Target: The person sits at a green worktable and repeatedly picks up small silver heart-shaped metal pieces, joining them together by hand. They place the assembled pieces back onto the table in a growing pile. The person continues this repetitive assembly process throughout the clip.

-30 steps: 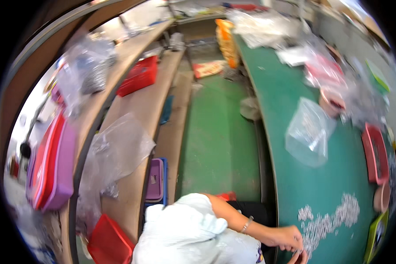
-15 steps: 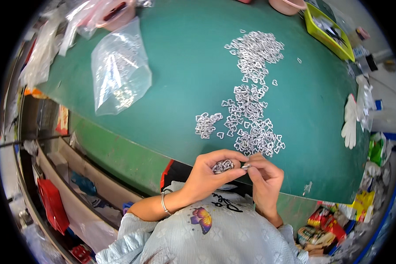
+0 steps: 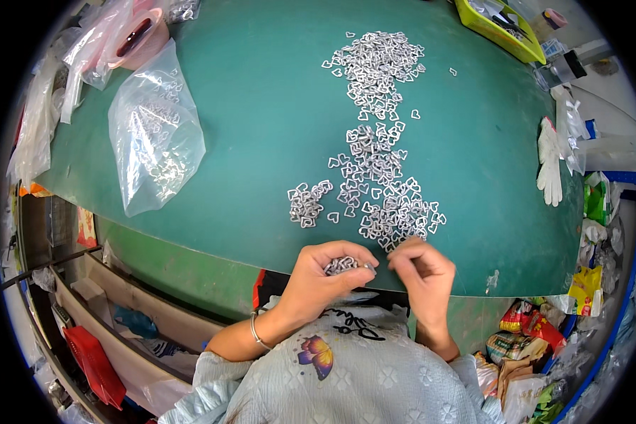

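Left hand (image 3: 318,279) fingers clamp a small bunch of hearts (image 3: 341,265); right hand (image 3: 422,272) fingers pinched together just beside it; most hearts lie loose in the pile (image 3: 378,148) beyond.

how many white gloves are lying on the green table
1. A white glove lies flat near the right edge of the green table, right of the pile of silver heart-shaped rings. Another could be hidden among the clutter beyond that edge.
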The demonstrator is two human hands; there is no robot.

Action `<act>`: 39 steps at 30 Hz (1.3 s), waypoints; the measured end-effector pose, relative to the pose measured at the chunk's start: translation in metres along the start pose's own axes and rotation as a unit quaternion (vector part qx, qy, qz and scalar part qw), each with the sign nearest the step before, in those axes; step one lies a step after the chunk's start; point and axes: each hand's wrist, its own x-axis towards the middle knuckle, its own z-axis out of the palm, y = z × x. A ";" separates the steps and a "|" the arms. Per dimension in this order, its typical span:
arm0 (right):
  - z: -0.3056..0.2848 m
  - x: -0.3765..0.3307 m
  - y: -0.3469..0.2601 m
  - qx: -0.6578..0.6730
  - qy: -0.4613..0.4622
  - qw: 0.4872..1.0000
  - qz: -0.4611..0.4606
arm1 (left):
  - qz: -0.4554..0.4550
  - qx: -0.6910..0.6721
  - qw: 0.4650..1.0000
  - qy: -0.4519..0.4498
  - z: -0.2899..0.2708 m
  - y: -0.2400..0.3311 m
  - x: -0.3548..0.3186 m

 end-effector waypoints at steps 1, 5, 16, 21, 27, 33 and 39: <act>-0.001 0.005 0.002 -0.095 0.069 0.992 -0.041 | 0.007 0.002 1.000 0.001 -0.001 -0.002 0.001; -0.006 0.022 0.002 -0.386 0.070 0.908 -0.145 | -0.047 -0.113 0.992 -0.036 -0.009 -0.004 0.002; -0.008 0.031 0.015 -0.479 0.065 0.842 -0.240 | -0.058 -0.142 0.986 -0.064 -0.012 -0.004 0.004; -0.016 0.029 0.014 -0.429 0.109 0.870 -0.216 | -0.069 -0.141 0.986 -0.059 -0.011 -0.007 0.004; -0.019 0.026 0.016 -0.401 0.138 0.883 -0.199 | -0.060 -0.138 0.988 -0.025 -0.005 -0.012 0.006; -0.019 0.027 0.012 -0.412 0.148 0.881 -0.180 | -0.081 -0.137 0.987 -0.021 -0.006 -0.014 0.007; -0.007 0.035 0.014 -0.510 0.107 0.832 -0.190 | -0.066 -0.108 0.992 0.013 0.001 -0.014 0.007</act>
